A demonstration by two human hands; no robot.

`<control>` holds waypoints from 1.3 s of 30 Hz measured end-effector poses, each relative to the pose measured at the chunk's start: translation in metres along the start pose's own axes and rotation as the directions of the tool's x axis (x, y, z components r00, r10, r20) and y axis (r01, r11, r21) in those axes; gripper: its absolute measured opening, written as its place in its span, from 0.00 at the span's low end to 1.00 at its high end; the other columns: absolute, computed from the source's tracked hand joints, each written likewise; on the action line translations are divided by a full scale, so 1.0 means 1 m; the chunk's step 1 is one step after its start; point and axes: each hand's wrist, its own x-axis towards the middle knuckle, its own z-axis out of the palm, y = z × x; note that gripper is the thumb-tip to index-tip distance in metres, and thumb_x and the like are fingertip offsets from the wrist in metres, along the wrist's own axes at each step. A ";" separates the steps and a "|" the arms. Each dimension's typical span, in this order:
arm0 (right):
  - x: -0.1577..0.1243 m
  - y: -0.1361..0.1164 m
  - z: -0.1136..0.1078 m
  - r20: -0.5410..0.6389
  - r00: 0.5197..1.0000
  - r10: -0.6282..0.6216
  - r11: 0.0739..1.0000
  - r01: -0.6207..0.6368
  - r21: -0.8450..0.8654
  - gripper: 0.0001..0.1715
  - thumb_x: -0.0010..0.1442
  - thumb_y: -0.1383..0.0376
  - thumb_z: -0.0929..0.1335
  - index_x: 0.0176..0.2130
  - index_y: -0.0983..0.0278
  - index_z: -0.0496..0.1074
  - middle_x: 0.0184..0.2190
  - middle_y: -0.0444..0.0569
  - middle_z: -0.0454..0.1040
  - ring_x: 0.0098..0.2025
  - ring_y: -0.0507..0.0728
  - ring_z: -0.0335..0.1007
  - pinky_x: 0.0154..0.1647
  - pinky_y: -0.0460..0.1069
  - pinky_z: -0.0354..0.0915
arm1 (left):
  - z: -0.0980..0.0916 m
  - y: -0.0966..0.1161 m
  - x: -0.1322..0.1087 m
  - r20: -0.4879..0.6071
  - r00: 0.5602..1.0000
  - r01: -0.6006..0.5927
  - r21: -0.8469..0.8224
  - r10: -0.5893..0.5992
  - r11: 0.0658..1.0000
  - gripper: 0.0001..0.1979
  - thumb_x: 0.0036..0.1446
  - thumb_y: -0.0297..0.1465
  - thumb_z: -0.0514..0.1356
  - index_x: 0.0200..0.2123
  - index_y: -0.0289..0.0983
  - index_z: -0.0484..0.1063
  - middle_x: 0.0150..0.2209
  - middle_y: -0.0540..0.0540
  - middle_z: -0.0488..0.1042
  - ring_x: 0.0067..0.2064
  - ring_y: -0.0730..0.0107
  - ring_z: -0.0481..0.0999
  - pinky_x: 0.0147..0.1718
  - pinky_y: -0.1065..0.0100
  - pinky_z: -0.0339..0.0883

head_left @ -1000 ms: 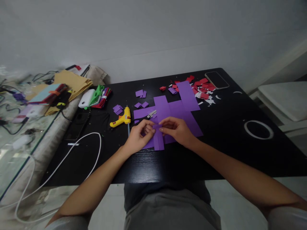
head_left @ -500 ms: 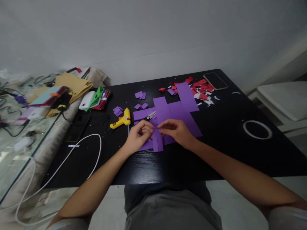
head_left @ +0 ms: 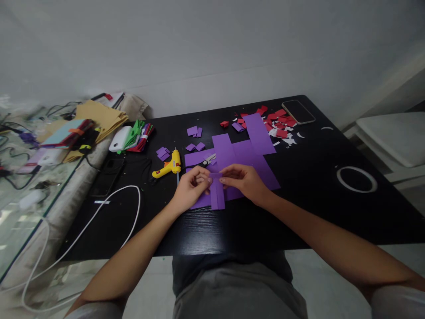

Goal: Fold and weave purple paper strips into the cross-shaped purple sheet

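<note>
A narrow folded strip of purple paper (head_left: 217, 195) is pinched at its upper end between my two hands. My left hand (head_left: 193, 186) grips its left edge with thumb and fingers closed. On the other edge, my right hand (head_left: 245, 182) pinches with thumb and forefinger. Beneath them lie larger purple paper sheets (head_left: 262, 170), with another purple strip (head_left: 224, 150) on top. Scissors (head_left: 207, 161) rest on the sheets just beyond my left hand, partly covered by paper. To the left is a yellow glue gun (head_left: 171, 165).
Small purple pieces (head_left: 162, 153) lie beyond the glue gun. Red and white scraps (head_left: 280, 126) and a phone (head_left: 298, 111) are at the back right. A white ring (head_left: 357, 179) lies on the right. At left are a white cable (head_left: 137, 208) and a dark phone (head_left: 108, 177).
The top of the purple strip has tilted so that a flat band now shows between my fingertips. Both hands keep nearly the same place.
</note>
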 end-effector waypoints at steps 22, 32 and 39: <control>0.002 0.002 -0.001 -0.013 1.000 0.023 0.999 -0.022 0.045 0.17 0.44 0.62 0.82 0.33 0.63 0.78 0.27 0.43 0.80 0.30 0.53 0.78 0.36 0.50 0.78 | 0.001 0.000 0.001 -0.018 0.998 0.054 -0.028 -0.054 0.998 0.17 0.54 0.40 0.71 0.37 0.34 0.73 0.26 0.52 0.74 0.24 0.76 0.75 0.26 0.73 0.72; 0.003 0.003 0.000 0.003 0.999 0.034 0.999 -0.034 0.034 0.18 0.44 0.60 0.82 0.33 0.64 0.77 0.29 0.43 0.79 0.31 0.53 0.78 0.35 0.49 0.79 | 0.000 -0.002 0.000 -0.037 0.997 0.065 0.087 -0.062 0.994 0.18 0.55 0.44 0.70 0.33 0.34 0.74 0.22 0.52 0.74 0.22 0.76 0.74 0.25 0.75 0.66; 0.003 0.003 0.001 -0.002 0.998 0.057 0.998 -0.057 -0.002 0.19 0.43 0.58 0.82 0.31 0.64 0.77 0.27 0.43 0.79 0.30 0.53 0.78 0.36 0.50 0.79 | 0.000 -0.004 0.000 -0.047 0.997 0.060 0.073 -0.057 0.996 0.18 0.55 0.44 0.70 0.32 0.34 0.74 0.22 0.52 0.73 0.21 0.76 0.73 0.23 0.75 0.64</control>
